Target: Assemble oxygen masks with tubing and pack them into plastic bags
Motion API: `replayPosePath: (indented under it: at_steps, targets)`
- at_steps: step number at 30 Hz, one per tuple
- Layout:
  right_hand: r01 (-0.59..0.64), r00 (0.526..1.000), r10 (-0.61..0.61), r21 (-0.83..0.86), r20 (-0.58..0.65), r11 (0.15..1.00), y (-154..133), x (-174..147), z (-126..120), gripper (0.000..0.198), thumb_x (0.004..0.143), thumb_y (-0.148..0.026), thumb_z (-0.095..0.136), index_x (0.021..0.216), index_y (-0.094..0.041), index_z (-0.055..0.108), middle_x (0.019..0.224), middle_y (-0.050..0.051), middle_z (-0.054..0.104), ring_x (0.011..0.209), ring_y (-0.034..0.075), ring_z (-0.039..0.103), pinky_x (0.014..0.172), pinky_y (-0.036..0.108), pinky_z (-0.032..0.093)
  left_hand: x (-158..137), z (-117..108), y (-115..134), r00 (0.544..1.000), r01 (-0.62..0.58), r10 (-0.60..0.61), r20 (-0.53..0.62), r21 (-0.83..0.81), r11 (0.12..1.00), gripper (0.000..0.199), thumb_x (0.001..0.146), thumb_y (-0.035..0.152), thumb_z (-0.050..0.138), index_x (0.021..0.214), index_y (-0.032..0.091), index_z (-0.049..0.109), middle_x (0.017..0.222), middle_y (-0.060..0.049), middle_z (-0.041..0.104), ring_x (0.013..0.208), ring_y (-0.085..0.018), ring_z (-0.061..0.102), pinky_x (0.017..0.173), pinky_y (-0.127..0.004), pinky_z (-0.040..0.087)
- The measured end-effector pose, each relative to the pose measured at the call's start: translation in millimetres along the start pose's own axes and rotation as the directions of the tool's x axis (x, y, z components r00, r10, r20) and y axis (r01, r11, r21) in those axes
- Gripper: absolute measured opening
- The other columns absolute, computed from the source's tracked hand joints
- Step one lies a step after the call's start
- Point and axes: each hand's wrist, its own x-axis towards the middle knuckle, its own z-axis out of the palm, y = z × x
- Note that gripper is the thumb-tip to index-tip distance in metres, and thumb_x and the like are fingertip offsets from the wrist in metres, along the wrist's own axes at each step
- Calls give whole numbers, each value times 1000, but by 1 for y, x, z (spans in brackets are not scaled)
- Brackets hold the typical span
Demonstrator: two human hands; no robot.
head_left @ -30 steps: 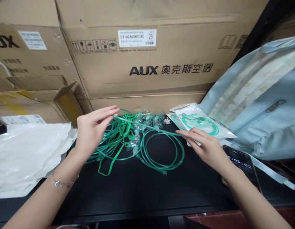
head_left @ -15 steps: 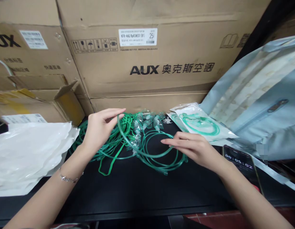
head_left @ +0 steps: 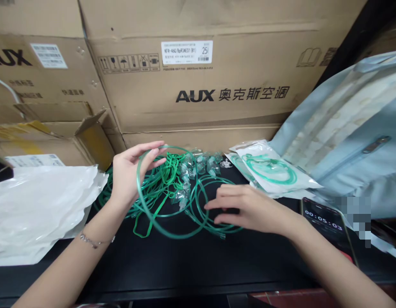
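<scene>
My left hand (head_left: 130, 169) pinches a loop of green plastic tubing (head_left: 153, 224) between thumb and fingers, and the loop hangs upright facing me. My right hand (head_left: 239, 205) is at the loop's right side with its thumb and index finger parted, over a coil of the same tubing (head_left: 217, 182) on the black table. I cannot make out whether the right fingers touch the tubing. Behind the loop lie clear plastic medical pieces (head_left: 185, 171), bunched together. To their left is a tangle of tubing and green elastic straps (head_left: 174, 164).
White packets (head_left: 40, 205) are stacked at left before an open cardboard box (head_left: 92, 137). Sealed pouches with green tubing (head_left: 271, 169) lie at right, beside a phone running a timer (head_left: 324, 222) and a light blue bag (head_left: 361, 162). A large carton (head_left: 198, 107) stands behind.
The tubing in my left hand has gone from a wide arc into a rounded loop. My right hand has moved left and its thumb and index finger have parted.
</scene>
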Motion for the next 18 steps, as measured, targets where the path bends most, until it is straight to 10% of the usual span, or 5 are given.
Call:
replayPosePath:
  at_steps: [6, 11, 18]
  targets:
    - [-246, 960, 236, -46, -149, 968, 41, 13, 25, 30, 85, -17, 47, 115, -19, 52, 107, 8, 56, 103, 19, 50, 88, 36, 40, -5, 1, -11, 999, 52, -53, -12, -24, 998, 24, 74, 29, 62, 92, 12, 65, 98, -9, 68, 94, -22, 64, 78, -34, 56]
    - [-277, 960, 279, -203, -23, 939, 72, 24, 55, 32, 81, -14, 52, 113, -16, 54, 105, 10, 59, 100, 24, 52, 85, 41, 40, -2, -8, -15, 993, 56, -69, 98, 130, 990, 27, 71, 33, 65, 91, 14, 67, 99, -9, 68, 91, -23, 64, 79, -36, 55]
    - [-300, 953, 291, -137, -86, 944, 74, 21, 66, 10, 83, -16, 48, 87, -17, 57, 91, 9, 57, 87, 23, 52, 76, 36, 40, 8, -36, -29, 921, -275, 83, 380, 484, 831, 23, 79, 32, 54, 91, 17, 67, 105, -9, 65, 98, -23, 60, 87, -40, 48]
